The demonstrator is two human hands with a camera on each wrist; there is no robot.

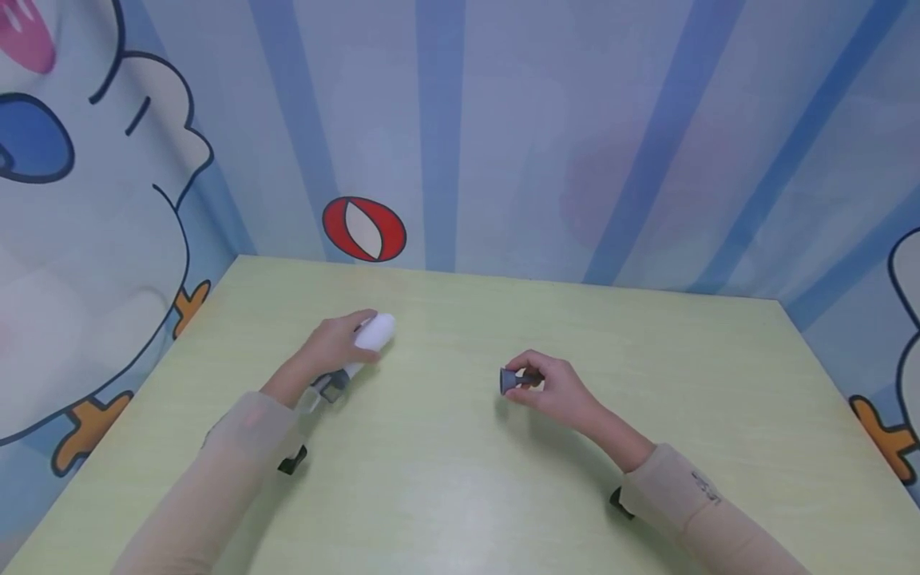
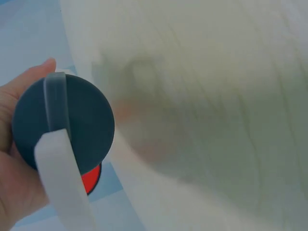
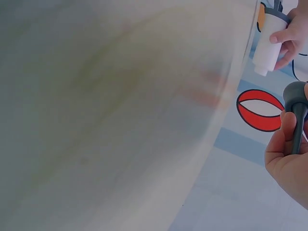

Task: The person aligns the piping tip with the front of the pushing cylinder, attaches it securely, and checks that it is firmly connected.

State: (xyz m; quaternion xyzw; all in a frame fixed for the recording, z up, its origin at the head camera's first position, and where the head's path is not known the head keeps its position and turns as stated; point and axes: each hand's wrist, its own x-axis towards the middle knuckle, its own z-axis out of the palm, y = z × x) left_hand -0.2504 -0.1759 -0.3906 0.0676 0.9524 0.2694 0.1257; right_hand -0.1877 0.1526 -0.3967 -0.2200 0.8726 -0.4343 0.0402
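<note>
My left hand (image 1: 327,347) grips a white cylinder (image 1: 377,331) above the left of the table, fingers on one side and thumb on the other. In the left wrist view its round dark grey end (image 2: 91,125) carries a grey loop, with a pale bar (image 2: 62,178) in front. The right wrist view shows the cylinder's other end narrowing to a short tip. My right hand (image 1: 564,391) pinches a small dark grey piece (image 1: 508,381) between thumb and fingers, right of the table's middle. That piece has a cup-like wide end and a slim stem (image 3: 298,130). The two objects are apart.
Below both hands spreads a pale yellow-green table (image 1: 431,479). A striped blue backdrop (image 1: 517,144) with cartoon figures stands along its far edge and sides. The red-and-white oval (image 1: 364,229) is printed on that backdrop. Long beige sleeves (image 1: 223,463) cover the forearms.
</note>
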